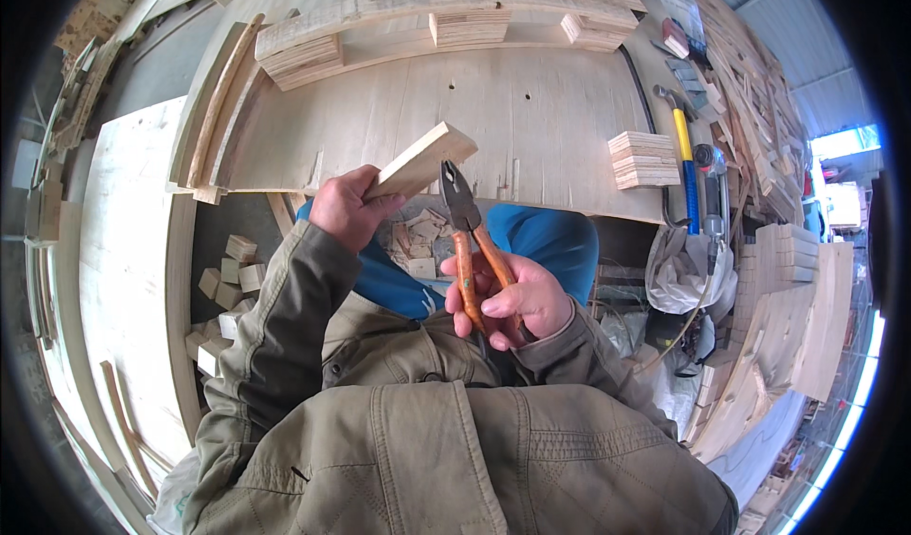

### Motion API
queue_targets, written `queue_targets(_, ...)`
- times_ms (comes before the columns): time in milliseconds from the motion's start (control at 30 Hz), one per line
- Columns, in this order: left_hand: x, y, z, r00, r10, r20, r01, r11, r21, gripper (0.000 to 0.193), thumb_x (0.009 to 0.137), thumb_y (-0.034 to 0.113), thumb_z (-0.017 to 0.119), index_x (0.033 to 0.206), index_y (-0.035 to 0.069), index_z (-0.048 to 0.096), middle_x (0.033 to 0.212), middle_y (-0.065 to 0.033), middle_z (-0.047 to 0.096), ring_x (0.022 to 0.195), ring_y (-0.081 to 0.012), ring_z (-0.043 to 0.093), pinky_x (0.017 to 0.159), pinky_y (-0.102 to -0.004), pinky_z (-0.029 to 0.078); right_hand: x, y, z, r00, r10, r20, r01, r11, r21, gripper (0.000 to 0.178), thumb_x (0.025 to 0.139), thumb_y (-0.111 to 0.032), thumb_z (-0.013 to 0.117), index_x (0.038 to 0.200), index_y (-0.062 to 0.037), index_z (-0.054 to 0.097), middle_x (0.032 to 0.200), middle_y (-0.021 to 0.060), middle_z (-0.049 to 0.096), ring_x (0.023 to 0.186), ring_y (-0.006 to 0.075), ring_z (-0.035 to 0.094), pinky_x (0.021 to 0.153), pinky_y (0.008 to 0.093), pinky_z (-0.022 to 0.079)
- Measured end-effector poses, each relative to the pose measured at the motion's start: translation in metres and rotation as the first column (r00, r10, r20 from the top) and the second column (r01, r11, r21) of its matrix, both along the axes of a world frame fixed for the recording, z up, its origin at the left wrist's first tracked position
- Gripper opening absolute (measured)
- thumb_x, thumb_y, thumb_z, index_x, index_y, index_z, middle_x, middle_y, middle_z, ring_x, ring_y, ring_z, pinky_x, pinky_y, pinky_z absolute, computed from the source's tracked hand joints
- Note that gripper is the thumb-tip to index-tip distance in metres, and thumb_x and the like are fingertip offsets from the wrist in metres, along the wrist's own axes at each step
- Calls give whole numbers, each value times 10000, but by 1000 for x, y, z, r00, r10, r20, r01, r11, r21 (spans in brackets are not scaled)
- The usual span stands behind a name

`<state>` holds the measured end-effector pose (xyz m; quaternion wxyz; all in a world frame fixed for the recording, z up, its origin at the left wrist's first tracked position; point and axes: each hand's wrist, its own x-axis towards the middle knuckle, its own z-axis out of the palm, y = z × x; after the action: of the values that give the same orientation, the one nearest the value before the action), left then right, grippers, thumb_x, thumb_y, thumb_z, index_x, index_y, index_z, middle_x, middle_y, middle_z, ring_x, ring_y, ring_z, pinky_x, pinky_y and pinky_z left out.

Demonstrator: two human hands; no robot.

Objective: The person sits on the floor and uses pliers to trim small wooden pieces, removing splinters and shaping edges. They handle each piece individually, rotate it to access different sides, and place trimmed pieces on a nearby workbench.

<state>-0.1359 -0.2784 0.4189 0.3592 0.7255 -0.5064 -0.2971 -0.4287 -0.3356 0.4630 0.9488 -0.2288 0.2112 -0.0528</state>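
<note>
My left hand (347,209) is closed round the near end of a short wooden board (423,161), which tilts up to the right over the front edge of the workbench (380,108). In my right hand (517,303) is a pair of pliers (462,208) with orange handles and dark jaws. The fingers wrap round the handles, and the jaws point upward with their tips slightly parted. They are close to the board's right end; whether they touch it I cannot tell. Nothing shows between the jaws.
A long wooden strip on laminated blocks (470,28) spans the bench's far side. At the right are a block stack (645,159), a blue-and-yellow hammer (685,156) and a white plastic bag (688,274). Small wood blocks (228,271) lie below left; scraps (415,238) lie beneath the bench edge.
</note>
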Motion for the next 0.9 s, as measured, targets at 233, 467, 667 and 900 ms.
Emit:
queue_targets(233, -4, 3, -6, 1000, 12, 0, -12, 999, -45, 272, 850, 199, 870, 1003, 21, 733, 834, -182, 728, 774, -321, 736, 729, -405, 555, 1, -1, 2, 999, -46, -20, 47, 998, 51, 686, 834, -15, 633, 1499, 52, 485, 1168, 242, 694, 945, 324, 765, 526, 295, 619)
queue_targets(467, -7, 4, -8, 997, 24, 79, -15, 994, -111, 278, 825, 205, 877, 947, 20, 710, 836, -185, 698, 770, -394, 701, 706, -438, 540, -1, -3, -1, 999, -17, 51, 13, 997, 77, 699, 835, -2, 591, 1518, 47, 450, 1234, 256, 664, 1012, 337, 752, 571, 324, 648)
queue_targets(667, -12, 7, -5, 989, 30, 145, -5, 985, -173, 267, 821, 186, 875, 948, 19, 710, 867, -175, 701, 774, -390, 704, 694, -437, 540, -4, 1, 0, 996, -38, 84, 29, 994, 108, 715, 815, 7, 581, 1515, 55, 448, 1215, 273, 668, 998, 360, 753, 573, 340, 654)
queue_targets(900, -16, 14, -3, 987, -19, 162, 48, 984, -174, 247, 828, 154, 863, 991, 26, 730, 902, -159, 714, 795, -372, 724, 697, -420, 564, -19, 5, 2, 1000, 0, -5, 0, 995, 95, 750, 754, 19, 557, 1495, 78, 454, 1195, 287, 666, 956, 356, 751, 540, 322, 619)
